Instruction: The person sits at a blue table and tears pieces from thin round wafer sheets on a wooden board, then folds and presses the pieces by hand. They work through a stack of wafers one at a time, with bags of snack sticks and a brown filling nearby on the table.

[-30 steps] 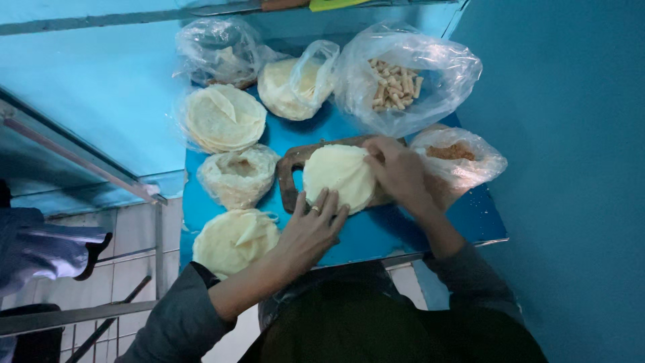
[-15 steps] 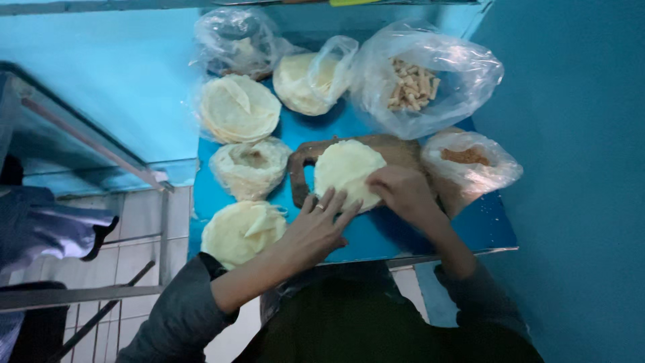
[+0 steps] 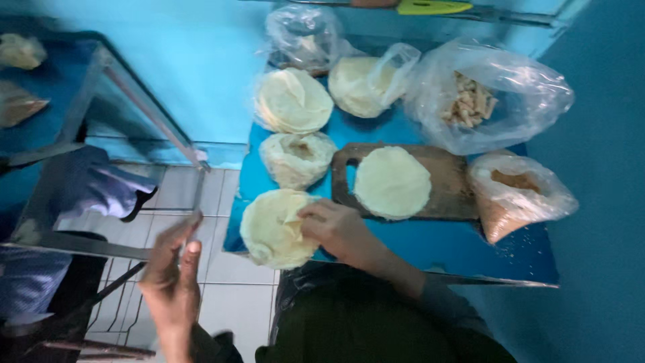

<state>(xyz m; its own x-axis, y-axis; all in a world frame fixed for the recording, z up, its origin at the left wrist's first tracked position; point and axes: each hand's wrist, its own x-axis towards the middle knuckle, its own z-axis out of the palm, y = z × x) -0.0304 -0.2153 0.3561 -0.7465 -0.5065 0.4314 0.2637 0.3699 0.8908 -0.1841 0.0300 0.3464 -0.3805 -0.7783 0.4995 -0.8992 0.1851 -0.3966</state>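
Pinching the top sheet at its near edge, the right hand [image 3: 339,228] has its fingertips curled onto the nearest stack of flat dough rounds [image 3: 275,228], lifting a small fold of the uppermost round, seemingly to peel it apart from the ones below. That stack lies at the front left corner of the blue table [image 3: 437,245], at about 9 o'clock from the wooden board [image 3: 450,181], just beside its left end. The left hand [image 3: 173,265] hangs off the table at about 8 o'clock from the stack, over the tiled floor [image 3: 228,296], fingers loosely spread and holding nothing.

On the board lies a single dough round [image 3: 392,181], flat and centred towards the board's left half, probably so that it has a firm surface under it. At 12 o'clock from the near stack sits a lumpy pale pile in thin plastic [image 3: 297,158], and beyond that again a second stack of rounds [image 3: 292,101]. At 1 o'clock from the board a half-open bag of rounds [image 3: 363,81] leans against a large clear bag of pale strips [image 3: 484,101]; at 3 o'clock from the board stands a small bag of brown crumbs [image 3: 514,198], its mouth open and within easy reach of the right side. Another knotted clear bag [image 3: 302,37] sits at the far edge. The supplies ring the board, which leaves the middle free for work.
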